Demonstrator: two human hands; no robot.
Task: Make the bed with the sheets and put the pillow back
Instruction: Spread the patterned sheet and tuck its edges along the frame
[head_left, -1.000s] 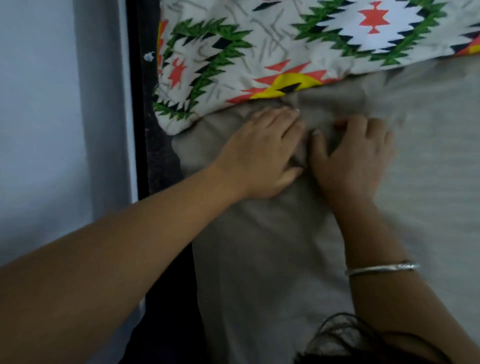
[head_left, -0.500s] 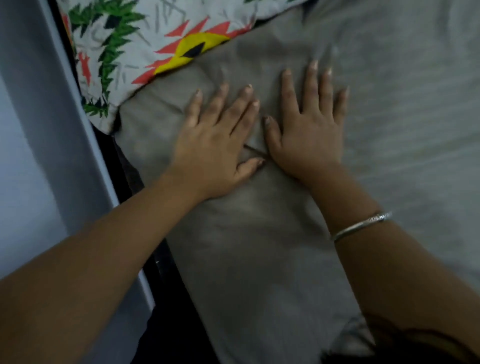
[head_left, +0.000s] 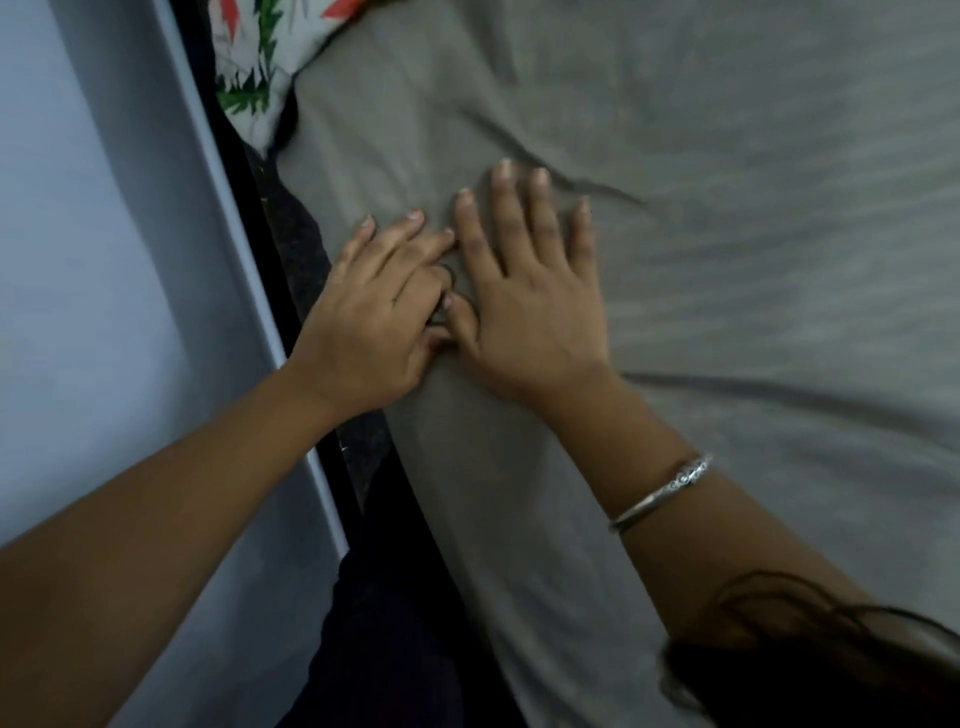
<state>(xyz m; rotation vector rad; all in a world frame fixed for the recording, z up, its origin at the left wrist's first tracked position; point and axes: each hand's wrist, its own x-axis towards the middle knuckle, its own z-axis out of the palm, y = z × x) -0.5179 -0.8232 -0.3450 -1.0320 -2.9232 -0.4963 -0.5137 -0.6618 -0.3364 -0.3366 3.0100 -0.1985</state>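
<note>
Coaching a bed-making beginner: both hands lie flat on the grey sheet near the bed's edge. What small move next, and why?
Probably sweep the right hand outward across the grey sheet while the left hand pins it near the edge. A crease runs away from the right fingertips and a longer fold lies beside that wrist, both unsmoothed.

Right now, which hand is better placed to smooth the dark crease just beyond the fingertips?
The right hand, probably. It lies flat on the sheet with its fingertips almost at the crease. The left hand rests nearer the sheet's edge by the wall, farther from it.
</note>
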